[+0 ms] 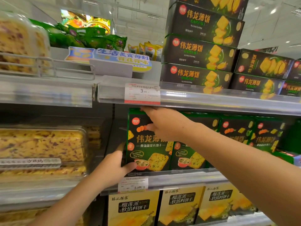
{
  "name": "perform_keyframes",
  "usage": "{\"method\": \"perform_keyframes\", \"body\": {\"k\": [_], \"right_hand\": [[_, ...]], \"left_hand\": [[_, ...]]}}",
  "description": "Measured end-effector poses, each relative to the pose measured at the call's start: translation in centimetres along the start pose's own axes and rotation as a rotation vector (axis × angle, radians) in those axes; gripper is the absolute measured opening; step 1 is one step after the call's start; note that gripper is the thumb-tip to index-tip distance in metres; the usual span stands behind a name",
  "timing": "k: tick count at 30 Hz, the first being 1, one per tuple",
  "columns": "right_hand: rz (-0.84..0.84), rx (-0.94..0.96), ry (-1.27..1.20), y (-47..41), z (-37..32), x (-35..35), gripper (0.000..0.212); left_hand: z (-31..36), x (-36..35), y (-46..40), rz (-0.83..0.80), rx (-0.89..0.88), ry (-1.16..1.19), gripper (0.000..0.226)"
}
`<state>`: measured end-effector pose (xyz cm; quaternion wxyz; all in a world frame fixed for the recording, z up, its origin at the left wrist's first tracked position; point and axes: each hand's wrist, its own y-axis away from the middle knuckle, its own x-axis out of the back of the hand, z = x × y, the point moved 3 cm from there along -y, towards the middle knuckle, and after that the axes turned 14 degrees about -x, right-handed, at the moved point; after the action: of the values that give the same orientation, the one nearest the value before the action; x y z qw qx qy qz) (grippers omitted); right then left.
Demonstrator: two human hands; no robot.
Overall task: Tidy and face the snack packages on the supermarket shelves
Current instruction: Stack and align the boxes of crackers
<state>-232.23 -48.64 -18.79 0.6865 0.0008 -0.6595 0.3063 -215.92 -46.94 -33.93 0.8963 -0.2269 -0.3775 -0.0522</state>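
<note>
Both forearms reached in from below. Left hand (114, 168) gripped the lower left edge of the end green cracker box (146, 144), thumb across its front, fingers behind the side. Right hand (164, 123) clasped its top right corner, fingertips hidden under the shelf rail (211, 100). Box stood upright at the left end of the middle shelf, touching the neighbouring box (187, 154). Risks, as judged: open gap to the left left the box unsupported, so it could tip that way; a push could skew the neighbour; knuckles could dislodge the price tag (142, 93) above.
</note>
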Motion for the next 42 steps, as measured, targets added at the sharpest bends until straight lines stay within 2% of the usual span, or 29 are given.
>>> {"method": "perform_keyframes", "body": {"k": [5,8,11,13,15,18,20,23,26,28,31,36,39,42], "right_hand": [[-0.017,0.003,0.001,0.2,0.0,0.2,0.074],[-0.045,0.000,-0.017,0.6,0.2,0.7,0.072],[-0.027,0.017,-0.081,1.8,0.2,1.6,0.070],[-0.047,0.058,-0.111,3.0,0.2,2.4,0.068],[-0.047,0.117,-0.114,4.3,0.3,3.6,0.062],[0.047,0.137,-0.185,5.3,1.5,6.7,0.038],[0.179,0.114,-0.293,5.2,3.0,8.7,0.021],[0.364,0.065,-0.348,4.5,5.5,10.5,0.014],[0.375,0.002,-0.170,3.5,7.5,10.0,0.028],[0.349,-0.016,-0.093,3.1,8.5,9.2,0.036],[0.310,-0.016,-0.110,3.1,9.2,8.7,0.039],[0.321,0.040,-0.101,2.6,9.9,11.1,0.027],[0.540,0.066,-0.164,0.9,10.9,15.8,0.020],[0.789,-0.039,-0.195,-2.1,12.6,21.4,0.033]], "left_hand": [[1.2,0.5,0.3,-0.011,0.042,-0.126,0.035],[3.1,1.3,0.5,-0.045,0.070,-0.345,0.036],[7.2,4.0,0.5,0.084,-0.026,-0.625,0.033],[10.3,6.5,0.4,0.207,-0.127,-0.684,0.033],[13.5,8.8,0.4,0.372,-0.323,-0.693,0.031],[17.7,11.1,-0.3,0.598,-0.703,-0.696,0.023],[19.0,11.5,-1.9,0.647,-0.804,-0.821,0.017],[19.3,11.6,-5.4,0.483,-0.650,-0.854,0.033],[19.0,10.9,-7.5,0.362,-0.515,-0.819,0.054],[18.9,10.2,-8.1,0.372,-0.504,-0.819,0.053],[19.3,10.2,-8.9,0.405,-0.490,-0.857,0.041],[20.4,12.1,-10.9,0.164,-0.413,-0.924,0.043],[20.7,13.0,-11.5,0.080,-0.383,-0.885,0.040],[20.2,13.7,-11.9,0.062,-0.361,-0.795,0.034]]}}
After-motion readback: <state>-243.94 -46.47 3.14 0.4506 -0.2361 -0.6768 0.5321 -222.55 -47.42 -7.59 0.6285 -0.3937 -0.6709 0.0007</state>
